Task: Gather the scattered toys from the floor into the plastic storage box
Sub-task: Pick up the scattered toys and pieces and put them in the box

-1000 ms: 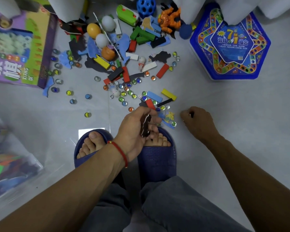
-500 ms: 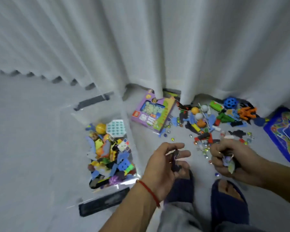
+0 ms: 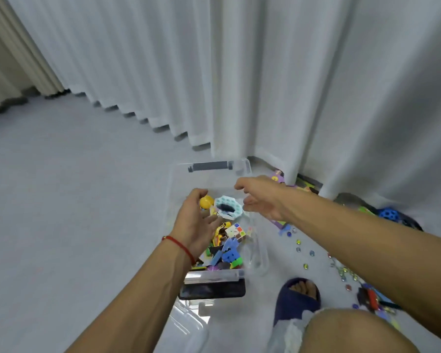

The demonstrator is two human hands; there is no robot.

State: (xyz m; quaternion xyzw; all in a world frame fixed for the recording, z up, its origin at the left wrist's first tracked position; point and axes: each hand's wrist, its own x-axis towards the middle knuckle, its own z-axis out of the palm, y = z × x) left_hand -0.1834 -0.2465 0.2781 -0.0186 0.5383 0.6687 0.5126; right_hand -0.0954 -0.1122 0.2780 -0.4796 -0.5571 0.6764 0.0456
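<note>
**Toys dropping into the storage box: both hands spread above it**

Toys (image 3: 228,250) already fill much of the clear plastic storage box (image 3: 242,166), and your two hands hang right over its open top. Your left hand (image 3: 196,220), the one with the red wrist cord (image 3: 180,247), has its fingers loose and spread, gripping nothing I can make out. Your right hand (image 3: 261,200) reaches across from the other side, fingers uncurled and pointing down into the box, also empty as far as the view shows. That pose reads as a release: palms over the middle so whatever falls lands inside the walls instead of bouncing off the rim.

A small dark piece (image 3: 225,207) lies on the pale blue octagonal toy (image 3: 228,207) just below your fingers, with a yellow ball (image 3: 206,201) beside it.

The box sits on the floor (image 3: 61,200) close to your slippered foot (image 3: 297,299), within arm's reach of the mess. To your right, marbles (image 3: 306,253) and a blue holed ball (image 3: 390,214) are scattered along the curtain (image 3: 265,72), so much gathering remains, by my judgement.
</note>
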